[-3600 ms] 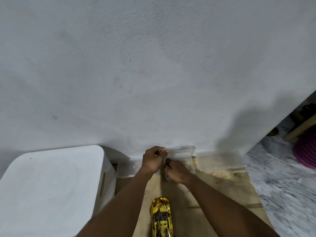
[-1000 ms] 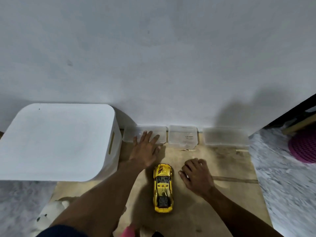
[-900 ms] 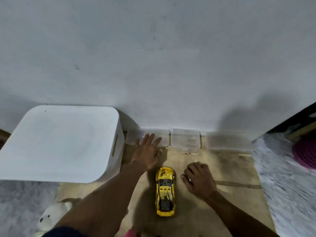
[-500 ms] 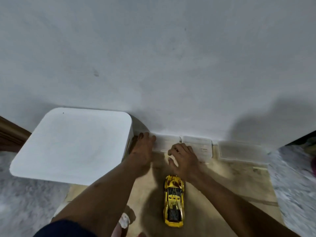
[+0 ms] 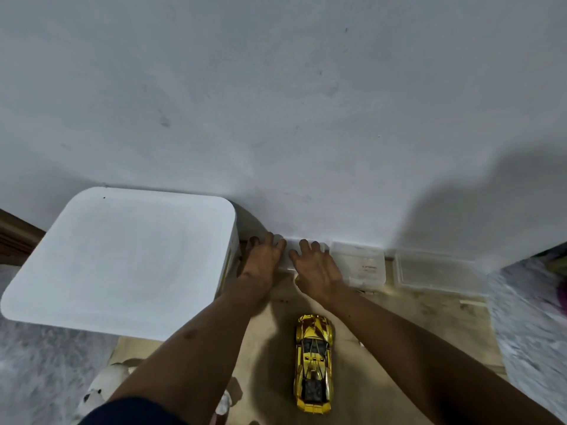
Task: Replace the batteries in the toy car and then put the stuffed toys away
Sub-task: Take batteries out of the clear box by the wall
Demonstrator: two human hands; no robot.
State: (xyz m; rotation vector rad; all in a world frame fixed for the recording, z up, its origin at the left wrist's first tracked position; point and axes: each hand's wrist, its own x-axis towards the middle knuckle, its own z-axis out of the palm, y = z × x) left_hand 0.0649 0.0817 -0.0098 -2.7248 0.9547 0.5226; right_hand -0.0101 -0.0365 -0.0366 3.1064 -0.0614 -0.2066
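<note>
The gold-yellow toy car (image 5: pixel 313 363) stands on the brown board, nose toward the wall, nothing touching it. Both my hands are past it at the wall. My left hand (image 5: pixel 263 259) and my right hand (image 5: pixel 316 266) lie flat with fingers spread on the leftmost small clear plastic box (image 5: pixel 287 262), which they mostly hide. A white stuffed toy (image 5: pixel 102 389) lies on the floor at the lower left, partly behind my left arm.
A large white lidded bin (image 5: pixel 122 259) stands just left of my hands. Two more clear lidded boxes (image 5: pixel 363 265) (image 5: pixel 438 271) line the wall to the right. The white wall rises right behind them. Grey marbled floor flanks the board (image 5: pixel 408 326).
Both hands left the sides of the toy car and moved forward to the wall. They now rest together on the leftmost clear box. The view has shifted left.
</note>
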